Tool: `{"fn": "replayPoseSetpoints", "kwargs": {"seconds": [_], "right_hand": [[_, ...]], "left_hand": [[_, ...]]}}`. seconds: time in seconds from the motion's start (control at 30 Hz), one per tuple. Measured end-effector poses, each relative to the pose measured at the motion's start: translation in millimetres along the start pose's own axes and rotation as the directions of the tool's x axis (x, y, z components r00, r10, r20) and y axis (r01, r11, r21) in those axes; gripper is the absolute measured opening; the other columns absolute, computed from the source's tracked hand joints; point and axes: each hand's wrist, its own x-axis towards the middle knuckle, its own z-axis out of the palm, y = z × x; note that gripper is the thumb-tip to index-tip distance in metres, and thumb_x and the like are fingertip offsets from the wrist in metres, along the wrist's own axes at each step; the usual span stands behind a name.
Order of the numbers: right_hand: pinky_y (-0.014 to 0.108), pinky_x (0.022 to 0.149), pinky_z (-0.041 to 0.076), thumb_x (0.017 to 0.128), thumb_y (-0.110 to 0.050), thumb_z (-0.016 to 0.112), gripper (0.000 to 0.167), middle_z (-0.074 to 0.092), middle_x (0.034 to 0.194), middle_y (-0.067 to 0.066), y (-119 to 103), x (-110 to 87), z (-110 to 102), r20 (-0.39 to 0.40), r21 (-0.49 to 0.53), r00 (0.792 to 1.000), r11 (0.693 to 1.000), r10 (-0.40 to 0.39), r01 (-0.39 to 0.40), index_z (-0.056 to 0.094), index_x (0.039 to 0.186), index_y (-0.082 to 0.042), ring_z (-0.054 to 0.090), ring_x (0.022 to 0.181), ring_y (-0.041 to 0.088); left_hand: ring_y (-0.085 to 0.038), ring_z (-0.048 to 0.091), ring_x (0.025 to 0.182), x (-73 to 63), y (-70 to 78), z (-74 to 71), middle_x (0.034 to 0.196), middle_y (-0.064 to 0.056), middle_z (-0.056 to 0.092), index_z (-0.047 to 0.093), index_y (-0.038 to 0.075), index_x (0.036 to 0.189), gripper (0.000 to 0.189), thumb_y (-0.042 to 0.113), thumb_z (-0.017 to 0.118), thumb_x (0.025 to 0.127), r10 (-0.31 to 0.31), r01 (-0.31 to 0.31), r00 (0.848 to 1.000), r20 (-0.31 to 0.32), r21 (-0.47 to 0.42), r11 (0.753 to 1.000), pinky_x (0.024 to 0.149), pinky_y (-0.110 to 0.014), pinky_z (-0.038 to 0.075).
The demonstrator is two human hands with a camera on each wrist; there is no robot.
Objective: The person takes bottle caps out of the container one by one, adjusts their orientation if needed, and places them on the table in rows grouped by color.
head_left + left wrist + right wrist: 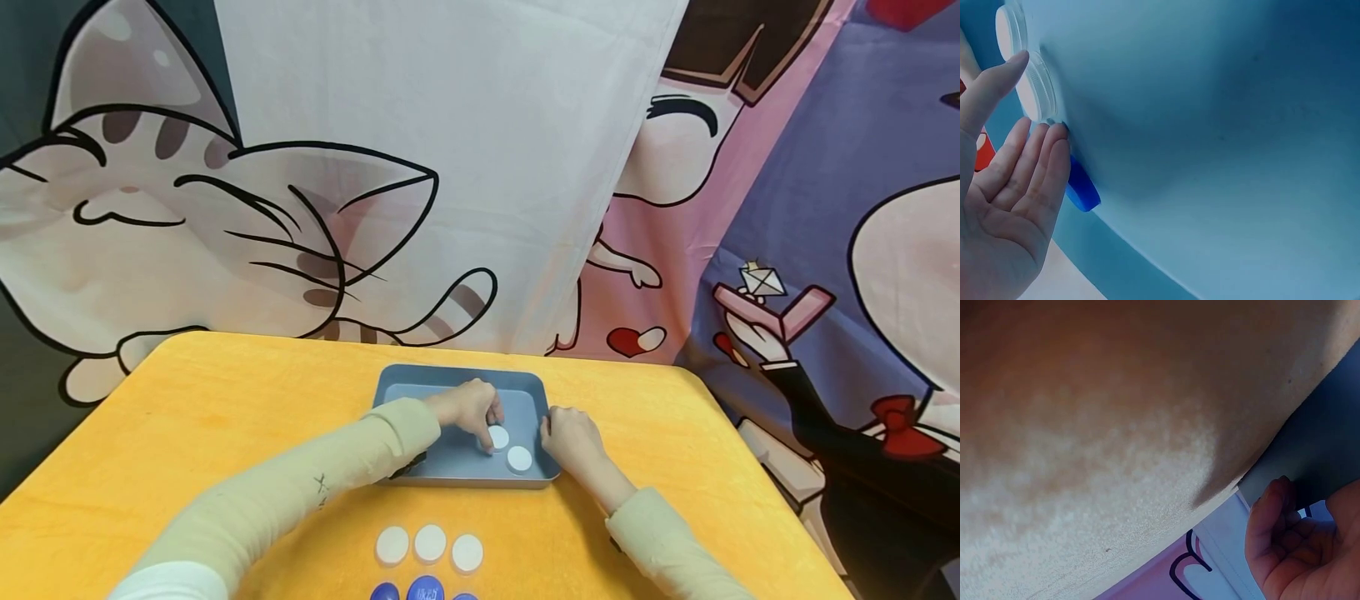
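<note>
My left hand (471, 408) reaches into a blue-grey tray (442, 467). Its thumb and fingertips pinch a white bottle cap (498, 437) by the sides, and the left wrist view has this cap (1036, 87) between them. A second white cap (519, 458) lies beside it on the tray floor. Close behind the left fingers is a blue cap (1083, 185), which the hand hides in the head view. My right hand (573, 437) grips the tray's right wall, fingers curled; in the right wrist view the hand (1304, 550) is partly cut off.
In front of the tray, three white caps (431, 543) lie in a row on the yellow tabletop (262, 392). Nearer still are blue caps (426, 588), cut by the frame's lower edge. A printed cartoon cloth (480, 167) hangs behind the table.
</note>
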Motion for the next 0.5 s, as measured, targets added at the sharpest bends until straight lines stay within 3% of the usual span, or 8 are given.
{"fn": "replayPoseSetpoints", "kwargs": {"seconds": [0.23, 0.5], "right_hand": [[0.028, 0.045, 0.039, 0.088, -0.015, 0.063, 0.024, 0.051, 0.053, 0.005, 0.5, -0.4, 0.4, 0.003, -0.008, 1.000, 1.000, 0.000, 0.000, 0.061, 0.068, -0.002, 0.047, 0.047, 0.016], [0.026, 0.045, 0.038, 0.089, -0.015, 0.063, 0.025, 0.049, 0.052, 0.004, -0.1, -0.1, -0.4, 0.017, -0.001, 1.000, 1.000, 0.010, -0.010, 0.061, 0.068, -0.002, 0.046, 0.047, 0.015]], "left_hand": [[-0.008, 0.062, 0.075, -4.2, 7.4, 1.2, 0.085, -0.007, 0.073, 0.074, 0.004, 0.090, 0.034, 0.015, 0.090, 0.063, 0.018, -0.018, 1.000, -0.010, 0.031, 0.999, 0.067, -0.017, 0.050], [-0.007, 0.062, 0.074, -2.7, 10.7, 3.5, 0.086, -0.007, 0.073, 0.074, 0.003, 0.093, 0.034, 0.014, 0.089, 0.064, -0.002, 0.002, 1.000, 0.005, 0.055, 0.998, 0.067, -0.018, 0.051]]}}
